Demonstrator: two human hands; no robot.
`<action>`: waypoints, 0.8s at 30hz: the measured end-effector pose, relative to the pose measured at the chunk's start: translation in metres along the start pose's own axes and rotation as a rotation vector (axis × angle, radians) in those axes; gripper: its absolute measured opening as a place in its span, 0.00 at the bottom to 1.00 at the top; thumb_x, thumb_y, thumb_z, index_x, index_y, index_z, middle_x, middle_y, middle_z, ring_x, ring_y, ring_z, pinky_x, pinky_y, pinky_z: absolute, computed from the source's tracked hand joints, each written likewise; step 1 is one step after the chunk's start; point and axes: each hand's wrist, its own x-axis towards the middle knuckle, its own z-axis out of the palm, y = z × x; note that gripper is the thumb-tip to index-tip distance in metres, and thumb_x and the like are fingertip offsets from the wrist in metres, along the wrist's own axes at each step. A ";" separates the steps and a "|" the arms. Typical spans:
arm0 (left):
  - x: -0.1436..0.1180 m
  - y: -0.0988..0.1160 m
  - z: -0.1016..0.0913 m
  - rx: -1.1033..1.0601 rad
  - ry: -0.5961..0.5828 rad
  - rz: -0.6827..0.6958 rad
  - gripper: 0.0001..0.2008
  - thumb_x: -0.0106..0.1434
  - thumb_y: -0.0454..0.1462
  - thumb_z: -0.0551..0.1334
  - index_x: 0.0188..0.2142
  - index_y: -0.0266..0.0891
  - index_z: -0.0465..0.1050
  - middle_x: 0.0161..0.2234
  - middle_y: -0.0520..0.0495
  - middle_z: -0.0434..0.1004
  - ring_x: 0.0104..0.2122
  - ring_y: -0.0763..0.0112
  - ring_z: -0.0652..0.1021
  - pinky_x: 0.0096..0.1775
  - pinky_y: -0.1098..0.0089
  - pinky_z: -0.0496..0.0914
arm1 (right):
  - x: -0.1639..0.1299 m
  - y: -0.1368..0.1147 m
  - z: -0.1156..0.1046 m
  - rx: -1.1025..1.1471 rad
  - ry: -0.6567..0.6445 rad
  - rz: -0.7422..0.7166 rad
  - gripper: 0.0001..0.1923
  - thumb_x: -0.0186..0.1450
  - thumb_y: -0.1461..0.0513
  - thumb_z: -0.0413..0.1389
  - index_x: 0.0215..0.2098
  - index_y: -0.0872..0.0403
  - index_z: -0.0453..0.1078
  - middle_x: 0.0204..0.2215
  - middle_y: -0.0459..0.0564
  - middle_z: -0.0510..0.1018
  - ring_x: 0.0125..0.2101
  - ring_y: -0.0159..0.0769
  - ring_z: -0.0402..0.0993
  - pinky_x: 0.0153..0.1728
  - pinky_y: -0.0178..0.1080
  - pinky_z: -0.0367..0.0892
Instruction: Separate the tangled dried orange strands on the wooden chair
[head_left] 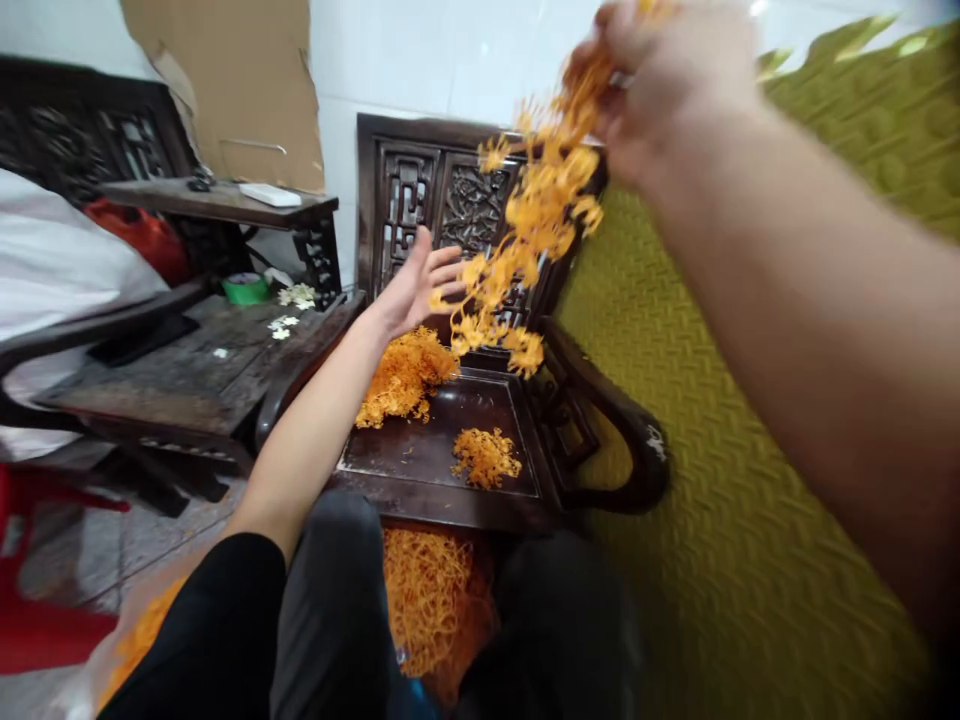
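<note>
High at the upper right, my right hand grips a bunch of orange flower-shaped plastic pieces on thin stems, which hangs down in a long string. My left hand is open, fingers spread, beside the lower part of the hanging bunch; whether its fingertips touch the pieces I cannot tell. Below it, a larger heap of the same orange pieces lies on the dark wooden chair seat. Nearer the seat's front edge sits a smaller clump.
Between my knees is a container of orange stringy pieces. A carved wooden chair on the left bears green tape and pale flower pieces. A red stool stands lower left. Yellow-green woven-textured material rises along the right.
</note>
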 end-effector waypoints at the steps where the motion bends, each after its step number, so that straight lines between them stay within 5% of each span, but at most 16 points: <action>1: -0.014 0.018 0.002 0.000 -0.001 0.050 0.31 0.69 0.50 0.61 0.67 0.41 0.61 0.51 0.41 0.78 0.53 0.58 0.77 0.49 0.63 0.72 | -0.048 0.009 0.033 0.019 0.005 -0.008 0.16 0.70 0.55 0.59 0.54 0.52 0.71 0.45 0.49 0.79 0.49 0.34 0.76 0.43 0.36 0.74; 3: -0.041 0.040 0.009 0.047 0.054 0.136 0.31 0.63 0.44 0.68 0.63 0.39 0.66 0.48 0.41 0.79 0.50 0.58 0.78 0.50 0.62 0.72 | -0.117 0.027 0.083 0.073 0.037 0.026 0.19 0.67 0.54 0.63 0.52 0.53 0.72 0.44 0.51 0.80 0.48 0.36 0.77 0.45 0.40 0.74; 5: -0.064 0.040 0.017 0.085 0.085 0.139 0.24 0.58 0.38 0.70 0.54 0.35 0.73 0.42 0.42 0.80 0.44 0.60 0.79 0.49 0.62 0.72 | -0.153 0.046 0.108 0.150 0.091 0.029 0.20 0.67 0.54 0.62 0.53 0.55 0.72 0.46 0.51 0.79 0.49 0.36 0.78 0.47 0.43 0.73; 9: -0.108 0.003 0.016 -0.145 0.101 -0.067 0.15 0.60 0.35 0.64 0.46 0.33 0.75 0.40 0.44 0.81 0.39 0.66 0.79 0.42 0.66 0.75 | -0.184 0.091 0.123 0.194 0.002 -0.014 0.30 0.67 0.50 0.61 0.64 0.46 0.64 0.59 0.51 0.73 0.59 0.42 0.71 0.52 0.52 0.71; 13: -0.146 -0.035 0.002 -0.320 0.192 -0.319 0.20 0.62 0.36 0.58 0.54 0.34 0.71 0.41 0.43 0.82 0.37 0.67 0.81 0.37 0.69 0.77 | -0.236 0.133 0.152 0.239 0.062 0.273 0.36 0.68 0.54 0.61 0.70 0.42 0.54 0.66 0.57 0.66 0.62 0.48 0.67 0.53 0.54 0.72; 16: -0.166 -0.055 -0.002 -0.414 0.243 -0.332 0.18 0.60 0.36 0.60 0.50 0.34 0.73 0.39 0.44 0.82 0.35 0.68 0.81 0.38 0.69 0.76 | -0.282 0.147 0.187 0.342 -0.227 0.570 0.35 0.64 0.55 0.64 0.66 0.51 0.61 0.55 0.62 0.76 0.50 0.48 0.77 0.46 0.49 0.77; 18: -0.175 -0.065 -0.001 -0.444 0.271 -0.285 0.14 0.58 0.37 0.64 0.44 0.35 0.75 0.36 0.46 0.82 0.32 0.69 0.80 0.37 0.69 0.75 | -0.305 0.149 0.207 0.437 -0.386 0.617 0.29 0.60 0.58 0.67 0.58 0.55 0.69 0.43 0.57 0.80 0.37 0.39 0.79 0.35 0.41 0.76; 21: -0.188 -0.068 -0.002 -0.446 0.255 -0.229 0.15 0.54 0.40 0.69 0.39 0.35 0.75 0.31 0.48 0.80 0.27 0.71 0.77 0.32 0.71 0.71 | -0.320 0.144 0.224 0.522 -0.420 0.593 0.20 0.58 0.61 0.68 0.47 0.57 0.73 0.27 0.46 0.76 0.21 0.27 0.67 0.20 0.31 0.62; 24: -0.200 -0.058 -0.007 -0.434 0.278 -0.176 0.17 0.51 0.41 0.73 0.37 0.35 0.75 0.27 0.51 0.78 0.25 0.73 0.75 0.30 0.73 0.68 | -0.320 0.138 0.229 0.643 -0.396 0.584 0.19 0.55 0.62 0.67 0.45 0.57 0.74 0.24 0.43 0.73 0.18 0.23 0.58 0.17 0.30 0.50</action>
